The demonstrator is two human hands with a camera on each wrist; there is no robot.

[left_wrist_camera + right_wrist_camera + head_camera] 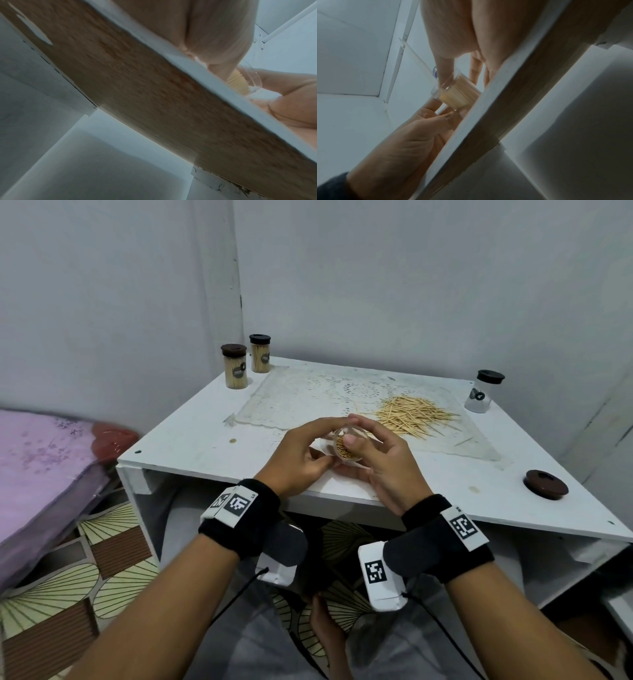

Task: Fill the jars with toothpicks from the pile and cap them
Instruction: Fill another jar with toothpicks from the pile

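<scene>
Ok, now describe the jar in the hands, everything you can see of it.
The jar is a small clear cylinder, plastic by the look, uncapped and tilted so its open mouth faces the head camera. Toothpicks stand packed inside, ends showing, filling most of it. It is held just above the near part of the white table. The left hand holds its side and the right hand grips it, thumb over the rim. A loose brown lid lies apart, to the right.

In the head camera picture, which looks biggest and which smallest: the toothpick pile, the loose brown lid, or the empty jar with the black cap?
1. Toothpick pile, clearly the largest.
2. and 3. Loose brown lid and empty capped jar look about alike: the lid is wider, the jar taller. The lid also lies nearer the camera, so I would not rank them.
</scene>
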